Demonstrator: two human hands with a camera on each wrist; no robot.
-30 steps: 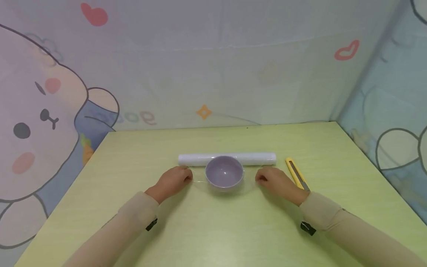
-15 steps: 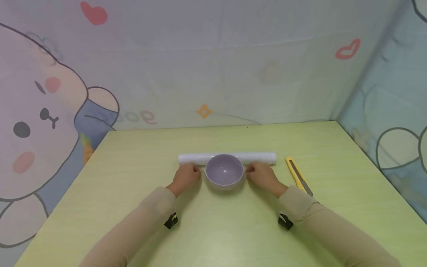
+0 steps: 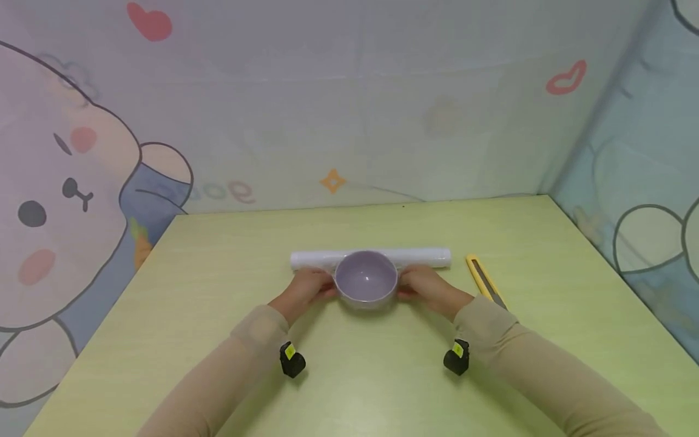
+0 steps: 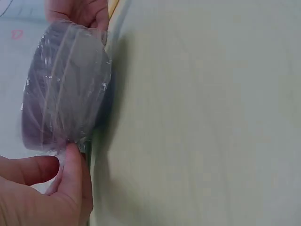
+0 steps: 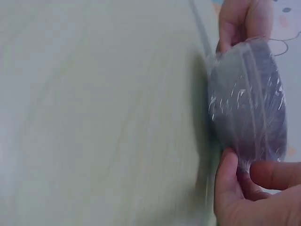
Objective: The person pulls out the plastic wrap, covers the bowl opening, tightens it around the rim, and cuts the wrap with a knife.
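A lilac bowl (image 3: 366,276) stands in the middle of the table, its mouth facing up. Clear, wrinkled cling film (image 4: 70,89) covers its outer side, creased and shiny in both wrist views. My left hand (image 3: 307,290) is at the bowl's left side, thumb and fingers around a gathered edge of the film. On the opposite side my right hand (image 3: 431,288) does likewise, its fingertips (image 5: 229,157) against the wrapped wall. Part of the fingers is hidden behind the bowl and film in the head view.
A white roll (image 3: 426,257) of film lies crosswise right behind the bowl. To the right is a yellow utility knife (image 3: 480,276), partly covered by the right sleeve. A printed cloth (image 3: 349,121) hangs behind the pale green table (image 3: 360,388).
Both hands have come inward from either side up to the bowl, drawing the film in against it. Their fingers now reach lower along its wall. The bowl, roll and knife stay put.
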